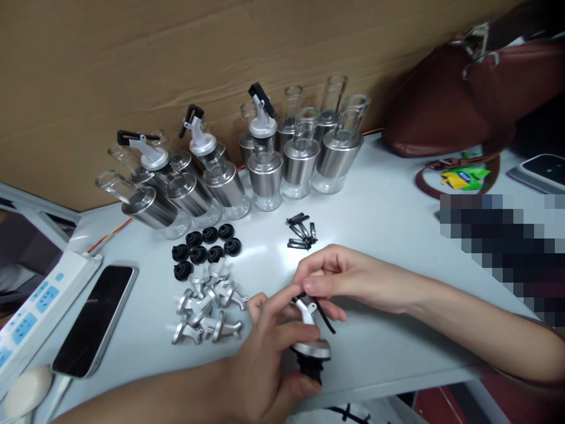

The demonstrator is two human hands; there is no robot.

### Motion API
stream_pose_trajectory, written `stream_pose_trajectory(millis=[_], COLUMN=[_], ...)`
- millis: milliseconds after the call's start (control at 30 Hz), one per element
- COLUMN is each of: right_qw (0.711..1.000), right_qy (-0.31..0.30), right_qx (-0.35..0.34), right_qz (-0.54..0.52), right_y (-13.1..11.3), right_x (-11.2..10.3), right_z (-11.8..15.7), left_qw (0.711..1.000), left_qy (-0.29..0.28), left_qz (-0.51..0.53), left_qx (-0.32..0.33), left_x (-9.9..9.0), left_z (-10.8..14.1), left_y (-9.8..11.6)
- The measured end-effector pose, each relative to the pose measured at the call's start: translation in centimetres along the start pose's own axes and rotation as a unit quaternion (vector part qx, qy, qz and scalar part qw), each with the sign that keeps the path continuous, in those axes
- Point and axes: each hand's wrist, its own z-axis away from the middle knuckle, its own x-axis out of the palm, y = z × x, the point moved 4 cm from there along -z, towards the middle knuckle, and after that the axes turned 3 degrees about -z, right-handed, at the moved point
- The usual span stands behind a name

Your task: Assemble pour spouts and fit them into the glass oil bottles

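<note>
My left hand (267, 347) is closed around a bottle pourer (314, 349), with a silver spout and a black ribbed stopper pointing down. At the spout's tip, my right hand (338, 277) pinches a black flap lever (325, 318), whose long end hangs beside the spout. Fingers partly hide where lever and spout meet. Left of my hands lies a pile of silver spouts (207, 306), with black ribbed stoppers (198, 254) behind it. Several loose black flap levers (302, 232) lie beyond my right hand.
Along the cardboard wall (176, 59) stand several glass bottles with steel sleeves (265, 174); three carry pourers. A phone (95, 321) and a power strip (39, 312) lie at left. A brown bag (441, 100) and a yellow-green packet (465, 176) are at right.
</note>
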Motion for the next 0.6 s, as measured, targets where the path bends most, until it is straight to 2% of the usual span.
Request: stream_pose_trajectory(millis=[233, 400, 600], right_qw=[1.0, 0.997, 0.984], right_qy=[0.018, 0.07, 0.155], right_qx=[0.0, -0.026, -0.068], right_qz=[-0.005, -0.015, 0.046], right_y=[-0.4, -0.6, -1.5], right_x=[0.2, -0.5, -0.8], right_z=[0.2, 0.1, 0.2], left_qw=[0.998, 0.996, 0.989], left_qy=[-0.013, -0.03, -0.05], left_qz=[-0.034, -0.028, 0.04], left_qx=[-0.057, -0.082, -0.13], left_x=[-0.2, -0.3, 0.1], left_z=[0.5, 0.1, 0.1], left_y=[-0.2, -0.3, -0.7])
